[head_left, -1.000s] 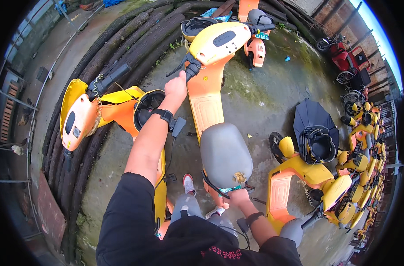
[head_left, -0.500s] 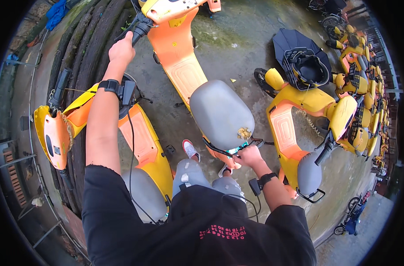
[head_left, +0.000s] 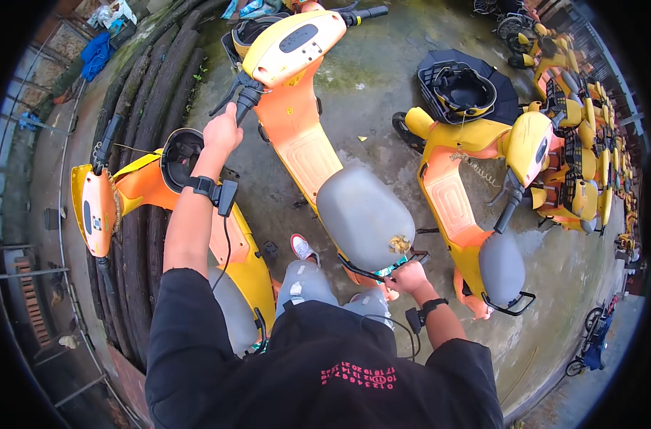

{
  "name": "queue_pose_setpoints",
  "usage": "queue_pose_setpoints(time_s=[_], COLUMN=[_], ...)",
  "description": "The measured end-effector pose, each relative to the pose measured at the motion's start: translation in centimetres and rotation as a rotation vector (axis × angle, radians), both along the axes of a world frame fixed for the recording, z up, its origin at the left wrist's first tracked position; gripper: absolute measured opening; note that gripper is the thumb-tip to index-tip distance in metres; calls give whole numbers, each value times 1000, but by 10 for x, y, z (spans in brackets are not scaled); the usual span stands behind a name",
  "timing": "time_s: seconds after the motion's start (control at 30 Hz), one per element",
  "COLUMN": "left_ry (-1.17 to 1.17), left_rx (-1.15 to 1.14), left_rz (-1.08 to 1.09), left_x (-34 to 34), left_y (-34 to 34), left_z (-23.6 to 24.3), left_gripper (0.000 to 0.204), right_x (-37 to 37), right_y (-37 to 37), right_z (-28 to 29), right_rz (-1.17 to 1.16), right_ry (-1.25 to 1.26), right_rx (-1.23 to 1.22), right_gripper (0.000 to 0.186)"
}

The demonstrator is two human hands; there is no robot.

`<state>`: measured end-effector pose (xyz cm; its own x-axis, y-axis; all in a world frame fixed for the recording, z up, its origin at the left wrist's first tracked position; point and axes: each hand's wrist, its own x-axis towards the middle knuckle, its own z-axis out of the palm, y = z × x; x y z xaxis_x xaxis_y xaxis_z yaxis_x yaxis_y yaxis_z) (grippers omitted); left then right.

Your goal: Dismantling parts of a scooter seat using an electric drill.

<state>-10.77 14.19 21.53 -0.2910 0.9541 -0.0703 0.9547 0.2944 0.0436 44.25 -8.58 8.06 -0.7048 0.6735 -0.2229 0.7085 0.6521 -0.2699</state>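
In front of me stands a yellow and orange electric scooter [head_left: 305, 161] with a grey seat [head_left: 365, 214] whose rear end is torn, showing foam. My left hand [head_left: 222, 134] is closed round the left handlebar grip [head_left: 248, 100], its arm stretched forward. Behind the seat, my right hand [head_left: 407, 277] is closed on the black rear grab rail [head_left: 361, 270]. A helmet partly shows in the basket [head_left: 232, 50] beyond the handlebar. Both wrists carry black strapped devices, with a cable running from each.
Close on my left is another scooter [head_left: 91, 214], beside stacked dark logs [head_left: 143, 107]. To the right stands a scooter [head_left: 447, 196] with a helmet [head_left: 466, 91] in its basket and a dark umbrella [head_left: 504, 82] behind. Rows of yellow scooters [head_left: 583, 157] line the far right.
More of the scooter's front and its right grip has come into view. My left hand sits lower and further right in the picture. Both hands keep their holds.
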Motion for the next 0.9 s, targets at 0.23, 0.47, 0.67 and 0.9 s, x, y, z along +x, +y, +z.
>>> queue_pose_setpoints(time_s=[0.23,0.47,0.67,0.9], left_ry=[57,58,-19,-254], left_rx=[48,35,20,-19], left_rz=[-44,-40,-79,-24], left_x=[59,113,175,230], left_y=[-52,-116,-164,-240], left_z=[12,13,9,-9], left_gripper=[45,49,45,41], right_x=[77,123,162,169], right_y=[-72,-144,-204,-242], right_z=[-3,14,16,45], right_rz=[-27,-79,-138,-108], right_ry=[112,131,-185,-460], right_rx=[25,33,-139,-452], right_gripper=[38,38,39,47])
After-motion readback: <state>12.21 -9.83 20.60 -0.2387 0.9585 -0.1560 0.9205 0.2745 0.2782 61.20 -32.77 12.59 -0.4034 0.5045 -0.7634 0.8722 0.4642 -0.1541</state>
